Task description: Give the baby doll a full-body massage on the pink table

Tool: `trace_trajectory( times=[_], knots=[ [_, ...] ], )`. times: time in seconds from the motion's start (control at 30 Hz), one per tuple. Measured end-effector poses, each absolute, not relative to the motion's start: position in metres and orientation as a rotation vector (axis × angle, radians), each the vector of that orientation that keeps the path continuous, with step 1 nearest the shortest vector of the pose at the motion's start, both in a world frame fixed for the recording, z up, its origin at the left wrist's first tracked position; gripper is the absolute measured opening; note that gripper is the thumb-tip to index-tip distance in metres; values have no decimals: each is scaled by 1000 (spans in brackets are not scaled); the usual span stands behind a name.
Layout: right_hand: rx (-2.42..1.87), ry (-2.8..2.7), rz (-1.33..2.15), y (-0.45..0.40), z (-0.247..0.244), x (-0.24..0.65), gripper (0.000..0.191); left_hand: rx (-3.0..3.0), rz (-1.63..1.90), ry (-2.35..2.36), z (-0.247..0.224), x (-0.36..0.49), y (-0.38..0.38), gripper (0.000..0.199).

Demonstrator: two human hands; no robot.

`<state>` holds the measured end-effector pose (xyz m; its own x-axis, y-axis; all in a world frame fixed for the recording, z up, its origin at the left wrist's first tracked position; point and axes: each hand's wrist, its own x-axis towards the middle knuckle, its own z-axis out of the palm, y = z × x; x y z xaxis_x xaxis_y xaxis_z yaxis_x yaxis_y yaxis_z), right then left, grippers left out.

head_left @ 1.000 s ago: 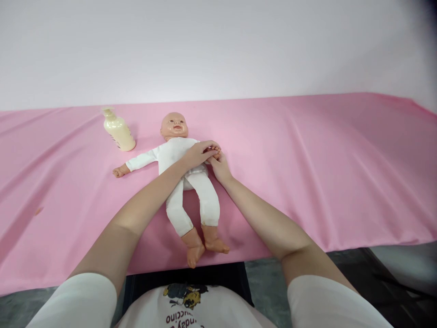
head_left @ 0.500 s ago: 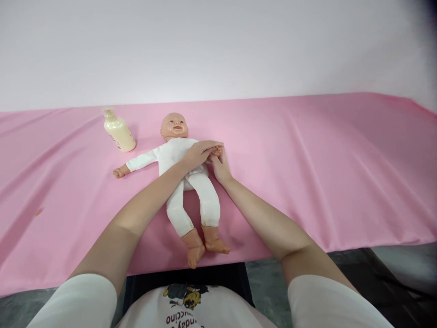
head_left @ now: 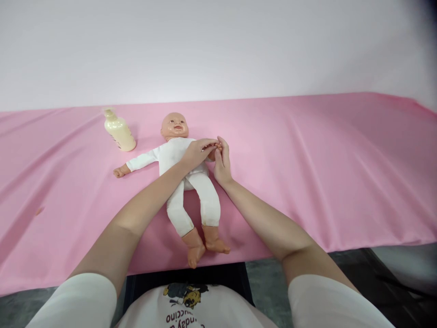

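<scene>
Doll: it lies face up on the pink-draped counter, head away from me, bare feet toward the near edge.
Left hand: I have my left hand reaching across the doll's torso, its grip brought together on the doll's small hand at the right of the view.
Right hand: with my right hand I cup that same small hand from the outer side, thumb and fingers about it; I read this grip as clamped on it too, though overlapping fingers hide the exact contact.
Forearm: my left one passes over the doll's hip; whether it touches, I cannot tell.
Small hand's progress: both grips are on it, so I judge the handling here to be under way, not finished.
Outstretched hand: the doll's other hand lies well apart from mine, untouched now, as are the feet; I cannot tell whether either is already done.
Pump bottle: the cream-coloured bottle stands near the doll's head, beyond the outstretched arm, with neither grip on it.
Skin: any coating on the small hand is too small for me to make out.
</scene>
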<state>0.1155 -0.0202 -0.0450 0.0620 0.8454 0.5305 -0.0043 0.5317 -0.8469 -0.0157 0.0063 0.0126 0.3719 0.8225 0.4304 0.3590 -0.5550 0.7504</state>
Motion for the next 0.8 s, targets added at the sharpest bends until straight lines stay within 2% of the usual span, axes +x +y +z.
trace_trajectory(
  times=[0.23, 0.4, 0.7, 0.8],
  knots=[
    [-753, -1339, 745, -18, -45, 113, 41, 2030, 1094, 1074, 14, -16, 6, 19],
    [-752, -1310, 781, -15, -47, 113, 40, 2049, 1068, 1113, 12, -15, 8, 18],
    [-734, -1270, 870, -8, -50, 114, 42, 2027, 1046, 1153, 9, -14, 10, 26],
    [-731, -1267, 908, -5, -54, 115, 43, 1978, 1077, 1129, 9, -15, 9, 35]
  ],
)
